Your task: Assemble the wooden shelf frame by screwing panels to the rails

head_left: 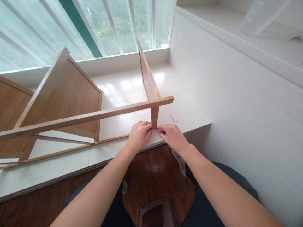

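A wooden shelf frame lies on the pale window ledge. Its upper wooden rail (111,113) crosses above my hands, joined to an upright wooden board (149,77) near its right end. Along the ledge's front runs a thin lower wooden rail (118,138). My left hand (139,135) is closed on this lower rail, just left of the board's foot. Just right of that foot, my right hand (174,135) pinches the rail's end; the fingertips partly hide the joint. An Allen key (174,118) lies on the ledge behind my right hand.
Two more wooden panels (71,91) stand in the frame at left. A white wall (224,88) rises on the right, below a shelf with a translucent container (262,15). Windows line the back. A brown stool (153,206) sits between my legs on the dark wood floor (156,170).
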`<action>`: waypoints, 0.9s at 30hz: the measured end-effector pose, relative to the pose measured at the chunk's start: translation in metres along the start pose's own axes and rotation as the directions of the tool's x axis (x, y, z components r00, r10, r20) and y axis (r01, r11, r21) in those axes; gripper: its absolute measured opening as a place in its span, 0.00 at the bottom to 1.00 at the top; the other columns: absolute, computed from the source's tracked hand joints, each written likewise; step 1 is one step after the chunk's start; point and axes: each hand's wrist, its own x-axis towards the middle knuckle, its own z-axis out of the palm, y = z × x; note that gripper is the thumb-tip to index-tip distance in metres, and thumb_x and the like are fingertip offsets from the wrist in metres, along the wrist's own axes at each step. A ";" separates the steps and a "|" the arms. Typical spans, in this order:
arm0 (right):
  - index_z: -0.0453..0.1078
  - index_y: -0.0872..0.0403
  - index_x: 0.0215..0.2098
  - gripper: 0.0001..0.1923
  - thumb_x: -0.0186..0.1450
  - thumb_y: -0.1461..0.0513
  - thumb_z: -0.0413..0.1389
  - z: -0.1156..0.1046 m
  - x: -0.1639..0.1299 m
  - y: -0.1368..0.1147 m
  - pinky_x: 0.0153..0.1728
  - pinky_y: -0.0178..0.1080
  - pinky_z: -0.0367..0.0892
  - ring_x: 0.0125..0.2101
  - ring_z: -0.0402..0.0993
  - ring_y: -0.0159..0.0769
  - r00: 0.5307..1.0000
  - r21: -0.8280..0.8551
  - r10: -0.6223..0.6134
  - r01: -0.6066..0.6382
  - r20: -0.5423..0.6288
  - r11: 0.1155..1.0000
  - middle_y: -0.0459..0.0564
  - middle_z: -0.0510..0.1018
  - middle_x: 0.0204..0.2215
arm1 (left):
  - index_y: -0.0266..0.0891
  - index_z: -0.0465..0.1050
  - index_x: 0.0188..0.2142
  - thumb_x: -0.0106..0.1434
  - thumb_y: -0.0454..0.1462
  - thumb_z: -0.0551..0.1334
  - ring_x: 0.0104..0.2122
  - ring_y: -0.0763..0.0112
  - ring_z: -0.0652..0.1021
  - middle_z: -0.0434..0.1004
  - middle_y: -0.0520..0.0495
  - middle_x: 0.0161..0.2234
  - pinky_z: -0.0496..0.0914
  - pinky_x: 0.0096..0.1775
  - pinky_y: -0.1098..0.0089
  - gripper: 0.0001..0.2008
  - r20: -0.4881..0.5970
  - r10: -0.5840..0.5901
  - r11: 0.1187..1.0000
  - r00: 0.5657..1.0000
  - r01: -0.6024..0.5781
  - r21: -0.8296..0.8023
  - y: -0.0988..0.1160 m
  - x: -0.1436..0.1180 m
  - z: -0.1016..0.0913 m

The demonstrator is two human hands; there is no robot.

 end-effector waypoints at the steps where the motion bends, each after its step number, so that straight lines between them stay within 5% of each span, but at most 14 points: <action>1: 0.79 0.54 0.34 0.08 0.67 0.69 0.58 0.000 0.000 0.000 0.47 0.38 0.67 0.39 0.79 0.39 1.000 -0.005 0.001 -0.001 0.002 1.000 0.51 0.84 0.36 | 0.43 0.82 0.41 0.70 0.33 0.62 0.47 0.54 0.76 0.83 0.46 0.46 0.71 0.48 0.56 0.09 -0.001 0.000 1.000 1.000 0.000 0.000 0.000 0.000 0.000; 17: 0.74 0.52 0.33 0.06 0.68 0.67 0.58 0.008 0.001 0.003 0.44 0.38 0.64 0.40 0.76 0.39 0.999 -0.076 0.004 -0.008 -0.054 0.997 0.49 0.82 0.35 | 0.43 0.82 0.42 0.69 0.31 0.62 0.47 0.54 0.76 0.83 0.46 0.46 0.70 0.48 0.56 0.09 0.002 -0.006 1.000 1.000 0.006 -0.007 0.002 -0.001 -0.001; 20: 0.73 0.51 0.37 0.03 0.67 0.66 0.60 0.009 -0.001 0.001 0.40 0.37 0.63 0.39 0.75 0.39 0.994 -0.096 0.064 -0.073 -0.094 0.993 0.47 0.80 0.34 | 0.42 0.81 0.42 0.69 0.31 0.63 0.46 0.54 0.76 0.83 0.47 0.46 0.70 0.48 0.56 0.08 -0.006 0.001 1.000 1.000 -0.001 -0.011 0.002 0.000 0.000; 27: 0.72 0.51 0.54 0.17 0.67 0.64 0.62 0.009 -0.001 -0.001 0.43 0.38 0.67 0.40 0.78 0.39 0.986 -0.144 0.096 -0.116 -0.139 0.983 0.48 0.81 0.38 | 0.41 0.82 0.42 0.70 0.31 0.63 0.45 0.54 0.76 0.83 0.47 0.46 0.71 0.48 0.56 0.08 -0.013 0.020 1.000 1.000 -0.021 -0.019 0.000 -0.001 0.000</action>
